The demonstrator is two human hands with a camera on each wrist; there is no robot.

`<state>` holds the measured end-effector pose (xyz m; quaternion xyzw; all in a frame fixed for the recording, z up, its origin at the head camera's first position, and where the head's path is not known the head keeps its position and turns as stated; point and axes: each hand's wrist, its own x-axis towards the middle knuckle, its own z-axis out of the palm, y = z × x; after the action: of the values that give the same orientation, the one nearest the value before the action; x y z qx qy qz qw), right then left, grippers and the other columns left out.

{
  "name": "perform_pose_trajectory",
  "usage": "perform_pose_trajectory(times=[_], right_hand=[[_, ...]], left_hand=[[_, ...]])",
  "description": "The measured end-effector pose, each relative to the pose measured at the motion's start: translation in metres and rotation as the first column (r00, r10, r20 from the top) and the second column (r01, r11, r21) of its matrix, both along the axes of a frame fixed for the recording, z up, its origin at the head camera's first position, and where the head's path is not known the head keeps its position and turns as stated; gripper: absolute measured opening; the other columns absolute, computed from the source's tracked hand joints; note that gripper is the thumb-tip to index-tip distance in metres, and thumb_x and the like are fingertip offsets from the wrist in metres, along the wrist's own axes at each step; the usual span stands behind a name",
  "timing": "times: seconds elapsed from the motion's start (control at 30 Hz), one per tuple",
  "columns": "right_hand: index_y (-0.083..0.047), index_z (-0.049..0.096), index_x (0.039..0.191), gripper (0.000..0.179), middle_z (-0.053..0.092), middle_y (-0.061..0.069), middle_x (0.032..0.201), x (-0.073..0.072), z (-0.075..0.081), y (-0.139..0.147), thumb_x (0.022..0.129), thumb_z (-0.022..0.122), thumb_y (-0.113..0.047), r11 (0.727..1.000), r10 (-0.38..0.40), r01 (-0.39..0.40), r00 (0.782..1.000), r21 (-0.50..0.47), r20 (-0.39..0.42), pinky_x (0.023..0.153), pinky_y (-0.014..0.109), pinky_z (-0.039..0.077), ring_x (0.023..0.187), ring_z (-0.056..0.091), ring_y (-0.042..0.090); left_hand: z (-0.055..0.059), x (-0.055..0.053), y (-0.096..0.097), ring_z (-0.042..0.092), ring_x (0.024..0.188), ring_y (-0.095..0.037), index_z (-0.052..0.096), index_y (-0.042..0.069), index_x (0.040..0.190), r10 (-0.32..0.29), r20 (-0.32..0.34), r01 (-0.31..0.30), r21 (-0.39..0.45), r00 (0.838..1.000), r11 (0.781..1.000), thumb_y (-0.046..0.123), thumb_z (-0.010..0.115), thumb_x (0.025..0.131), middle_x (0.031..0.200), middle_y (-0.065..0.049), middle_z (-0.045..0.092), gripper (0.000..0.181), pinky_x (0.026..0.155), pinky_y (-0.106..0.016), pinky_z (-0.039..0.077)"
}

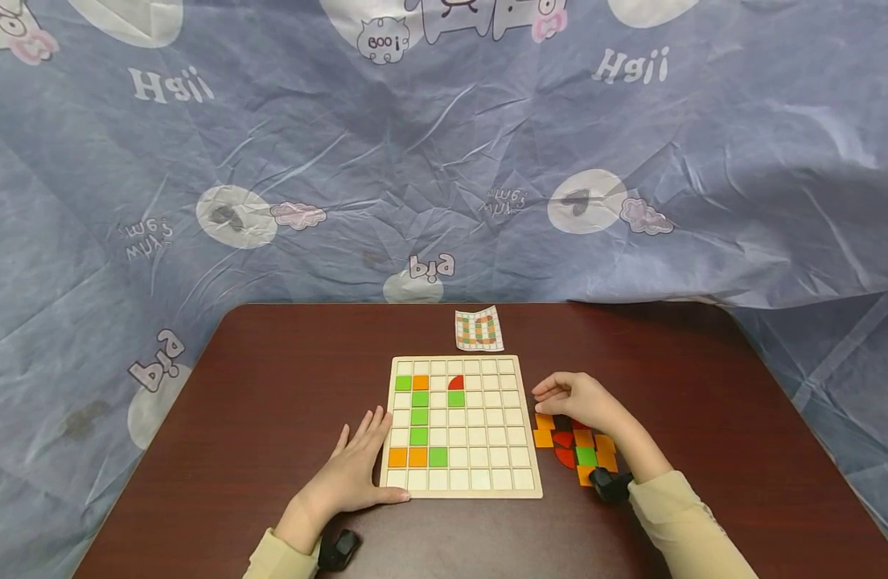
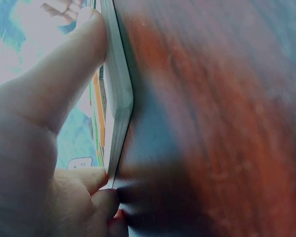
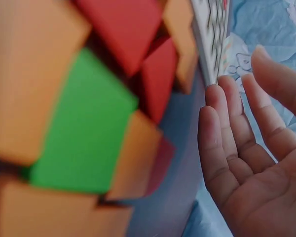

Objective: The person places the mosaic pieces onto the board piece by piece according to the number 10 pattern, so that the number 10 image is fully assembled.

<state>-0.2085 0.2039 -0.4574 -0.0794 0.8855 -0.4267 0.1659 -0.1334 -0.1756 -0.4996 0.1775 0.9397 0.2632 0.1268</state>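
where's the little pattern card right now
In the head view, the pattern card lies on the table just beyond the far edge of the grid board, right of its middle.

Rests a bare left hand at the rounded corner of a thick, pale wooden board; touches one edge with the thumb and the adjoining edge, past the corner, with fingertips. Along the board's face, seen almost edge-on near that corner: a thin, flat orange tile and, beside it, a narrow green strip. Under the board: a dark reddish-brown tabletop with a blurred, glossy sheen. Beyond the thumb: part of a bare right hand, blurred. Behind, partly washed out: pale blue cloth with a printed outline.
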Motion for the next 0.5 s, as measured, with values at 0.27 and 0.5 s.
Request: perform_pose_trajectory(times=[0.27, 0.5], right_hand=[[-0.001, 0.071, 0.103, 0.03, 0.072, 0.009, 0.098, 0.0077, -0.0064, 0.0105, 0.079, 0.082, -0.015, 0.997, 0.026, -0.025, 1.0, 0.073, -0.007, 0.077, 0.029, 0.055, 0.088, 0.065, 0.017], [-0.002, 0.071, 0.102, 0.03, 0.068, 0.008, 0.096, 0.0104, -0.0064, 0.0083, 0.076, 0.084, -0.011, 0.99, 0.036, -0.037, 0.999, 0.136, 0.013, 0.077, 0.027, 0.05, 0.088, 0.057, 0.017]], left_hand=[[-0.0022, -0.0005, -0.0002, 0.01, 0.154, -0.033, 0.017, 0.005, 0.158, -0.004, -0.006, 0.004, -0.006, 1.0, 1.0, 0.06, 0.08, 0.071, 0.165, -0.016, 0.012, 0.12, 0.119, -0.064, 0.008], [-0.0001, 0.0, 0.001, 0.011, 0.153, -0.034, 0.019, 0.005, 0.158, 0.004, -0.002, -0.004, -0.006, 1.0, 1.0, 0.06, 0.081, 0.07, 0.165, -0.017, 0.013, 0.121, 0.119, -0.063, 0.009]])
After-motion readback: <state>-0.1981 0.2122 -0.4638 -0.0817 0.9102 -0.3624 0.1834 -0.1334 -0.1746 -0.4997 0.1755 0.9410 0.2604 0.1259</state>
